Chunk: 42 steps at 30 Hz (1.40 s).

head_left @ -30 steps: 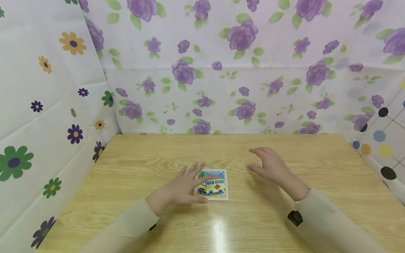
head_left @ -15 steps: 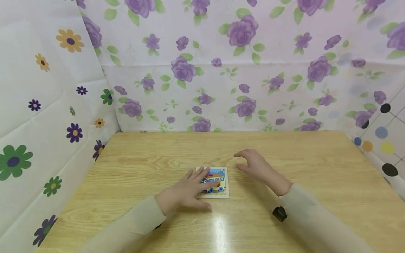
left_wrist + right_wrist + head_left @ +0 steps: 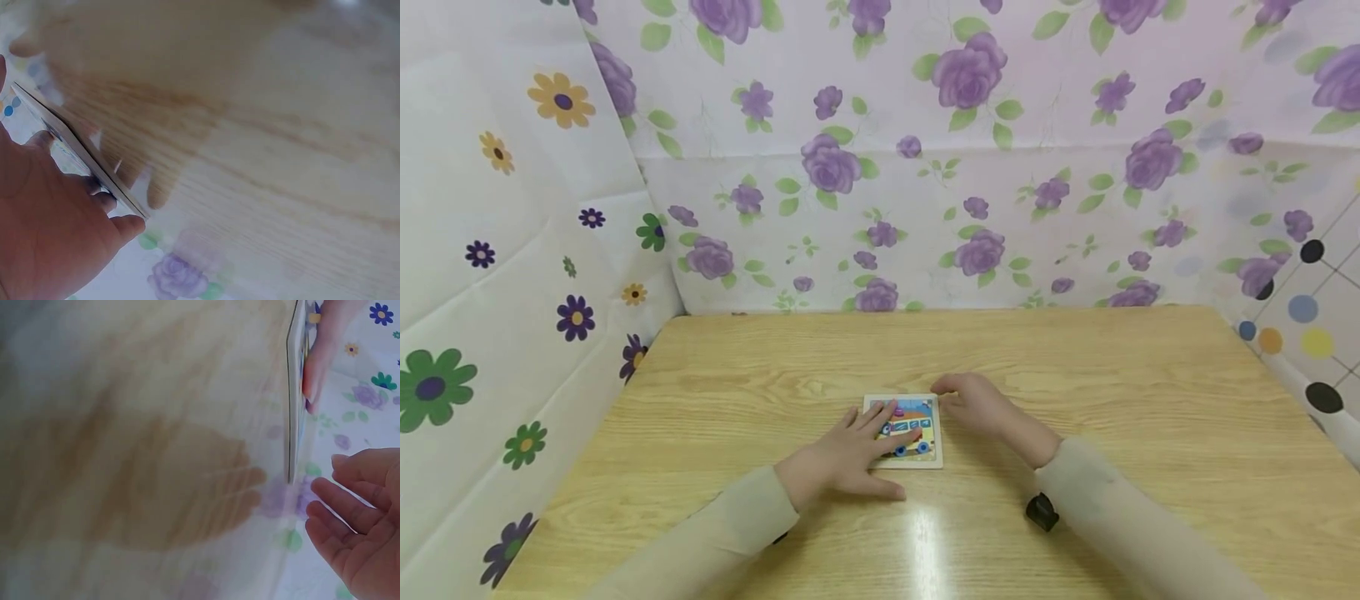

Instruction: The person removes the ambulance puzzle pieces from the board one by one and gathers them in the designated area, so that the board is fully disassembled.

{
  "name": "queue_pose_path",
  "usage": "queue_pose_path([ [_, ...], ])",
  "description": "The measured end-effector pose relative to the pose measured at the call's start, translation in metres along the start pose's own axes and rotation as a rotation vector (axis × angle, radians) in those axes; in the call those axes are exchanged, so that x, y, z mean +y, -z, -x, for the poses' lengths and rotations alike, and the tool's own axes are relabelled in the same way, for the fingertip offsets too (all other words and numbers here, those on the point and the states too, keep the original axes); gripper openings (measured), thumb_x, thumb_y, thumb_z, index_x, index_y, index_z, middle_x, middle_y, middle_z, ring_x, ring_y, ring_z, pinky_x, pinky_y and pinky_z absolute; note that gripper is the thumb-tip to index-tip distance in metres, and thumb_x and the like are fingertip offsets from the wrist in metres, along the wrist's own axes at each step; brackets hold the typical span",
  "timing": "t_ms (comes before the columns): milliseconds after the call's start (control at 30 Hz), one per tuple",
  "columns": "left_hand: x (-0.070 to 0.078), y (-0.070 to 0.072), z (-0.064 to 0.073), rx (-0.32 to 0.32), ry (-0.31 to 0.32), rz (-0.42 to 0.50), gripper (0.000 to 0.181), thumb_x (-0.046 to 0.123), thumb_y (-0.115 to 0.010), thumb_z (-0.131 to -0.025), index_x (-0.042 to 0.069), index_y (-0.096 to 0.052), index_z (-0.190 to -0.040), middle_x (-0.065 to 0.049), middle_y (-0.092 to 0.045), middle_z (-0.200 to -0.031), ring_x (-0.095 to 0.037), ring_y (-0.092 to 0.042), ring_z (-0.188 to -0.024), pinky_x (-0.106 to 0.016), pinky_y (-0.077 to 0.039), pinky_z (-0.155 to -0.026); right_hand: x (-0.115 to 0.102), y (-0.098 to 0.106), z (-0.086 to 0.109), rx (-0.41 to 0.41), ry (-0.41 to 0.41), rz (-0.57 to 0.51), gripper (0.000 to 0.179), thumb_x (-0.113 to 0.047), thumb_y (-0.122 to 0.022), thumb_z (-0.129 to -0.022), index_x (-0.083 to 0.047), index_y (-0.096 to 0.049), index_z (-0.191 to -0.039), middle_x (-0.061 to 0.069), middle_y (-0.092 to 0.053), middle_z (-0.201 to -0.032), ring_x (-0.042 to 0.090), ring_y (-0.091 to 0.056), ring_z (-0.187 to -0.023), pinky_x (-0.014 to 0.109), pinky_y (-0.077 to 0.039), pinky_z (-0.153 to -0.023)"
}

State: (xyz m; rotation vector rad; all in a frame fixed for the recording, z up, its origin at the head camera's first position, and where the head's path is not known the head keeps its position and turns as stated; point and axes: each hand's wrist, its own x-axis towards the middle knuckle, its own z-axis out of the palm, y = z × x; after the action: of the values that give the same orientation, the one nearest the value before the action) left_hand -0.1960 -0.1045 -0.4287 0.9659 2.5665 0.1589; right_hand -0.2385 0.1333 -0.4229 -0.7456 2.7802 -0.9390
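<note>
A flat square picture board (image 3: 926, 454) with a pale frame lies on the table, showing a yellow cartoon vehicle on blue wheels. My left hand (image 3: 842, 460) is spread over its left part, fingers across the picture, thumb out past the near edge. In the left wrist view, the left hand (image 3: 59, 212) lies along the face of the board (image 3: 78, 150). Close to the board's upper right corner is my right hand (image 3: 985, 408), with fingers slightly bent. The right wrist view shows a small gap between the right hand (image 3: 362, 519) and the board (image 3: 292, 394).
The wooden table (image 3: 760, 358) extends around the board and reflects light near its front. Behind it hangs a purple-rose cloth (image 3: 910, 200). A flowered sheet (image 3: 535, 317) lines the left side, and a dotted sheet (image 3: 1315, 308) the right.
My left hand has shifted right and farther over the picture. The right hand has moved left and come in close to the board's right edge.
</note>
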Motion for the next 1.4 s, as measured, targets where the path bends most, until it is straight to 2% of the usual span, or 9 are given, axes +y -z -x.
queue_pose_path([
  [200, 0.000, -0.001, 0.000, 0.011, -0.005, -0.017, 0.081, 0.071, -0.048, -0.084, 0.042, -0.013, -0.151, -0.009, 0.006, -0.161, -0.031, 0.002, -0.147, -0.057, -0.008, -0.116, -0.002, -0.005, 0.000, -0.027, -0.008, -0.009, 0.025, -0.003, -0.056, -0.092, 0.003, -0.064, -0.114, 0.017, -0.067, -0.113, 0.034, -0.060, -0.110, 0.047, -0.049, -0.092],
  [500, -0.001, -0.005, 0.000, 0.015, 0.003, -0.027, 0.081, 0.073, -0.046, -0.083, 0.043, -0.012, -0.151, -0.008, 0.007, -0.161, -0.029, 0.003, -0.147, -0.056, -0.010, -0.116, -0.006, -0.011, -0.006, -0.023, 0.005, 0.004, 0.023, -0.002, -0.050, -0.095, 0.004, -0.066, -0.111, 0.017, -0.068, -0.110, 0.032, -0.063, -0.107, 0.043, -0.051, -0.090],
  [667, -0.001, -0.005, -0.001, 0.007, 0.005, -0.033, 0.081, 0.073, -0.046, -0.083, 0.043, -0.012, -0.151, -0.007, 0.008, -0.161, -0.028, 0.004, -0.147, -0.056, -0.009, -0.116, -0.015, -0.014, -0.009, -0.007, -0.060, 0.014, 0.023, -0.002, -0.047, -0.097, 0.005, -0.067, -0.106, 0.017, -0.068, -0.107, 0.028, -0.065, -0.102, 0.040, -0.053, -0.086],
  [800, -0.001, -0.005, -0.001, 0.002, 0.005, -0.038, 0.081, 0.073, -0.046, -0.084, 0.042, -0.012, -0.151, -0.007, 0.008, -0.161, -0.028, 0.005, -0.147, -0.055, -0.008, -0.116, -0.024, -0.015, -0.011, -0.010, -0.126, 0.032, 0.024, -0.001, -0.047, -0.096, 0.006, -0.066, -0.107, 0.018, -0.068, -0.107, 0.022, -0.064, -0.087, 0.032, -0.054, -0.073],
  [1000, 0.000, -0.003, 0.001, 0.005, 0.014, -0.030, 0.081, 0.071, -0.047, -0.084, 0.041, -0.014, -0.151, -0.007, 0.007, -0.161, -0.028, 0.005, -0.147, -0.056, -0.009, -0.116, -0.033, -0.015, -0.017, -0.012, -0.231, -0.011, 0.026, -0.002, -0.047, -0.093, 0.007, -0.062, -0.111, 0.019, -0.066, -0.107, 0.017, -0.055, -0.069, 0.024, -0.044, -0.055],
  [1100, 0.000, -0.003, 0.001, 0.003, 0.013, -0.030, 0.080, 0.072, -0.047, -0.084, 0.041, -0.014, -0.151, -0.007, 0.007, -0.161, -0.028, 0.004, -0.147, -0.056, -0.009, -0.116, -0.031, -0.015, -0.019, 0.004, -0.260, -0.046, 0.025, -0.004, -0.049, -0.092, 0.007, -0.063, -0.110, 0.017, -0.066, -0.104, 0.017, -0.055, -0.071, 0.024, -0.045, -0.058],
  [1400, -0.001, -0.004, 0.001, -0.001, 0.020, -0.033, 0.081, 0.073, -0.046, -0.084, 0.042, -0.013, -0.151, -0.006, 0.008, -0.161, -0.026, 0.005, -0.148, -0.055, -0.009, -0.116, -0.029, -0.014, -0.020, 0.021, -0.267, -0.088, 0.025, -0.007, -0.053, -0.091, 0.008, -0.064, -0.108, 0.017, -0.066, -0.101, 0.020, -0.058, -0.079, 0.031, -0.052, -0.068],
])
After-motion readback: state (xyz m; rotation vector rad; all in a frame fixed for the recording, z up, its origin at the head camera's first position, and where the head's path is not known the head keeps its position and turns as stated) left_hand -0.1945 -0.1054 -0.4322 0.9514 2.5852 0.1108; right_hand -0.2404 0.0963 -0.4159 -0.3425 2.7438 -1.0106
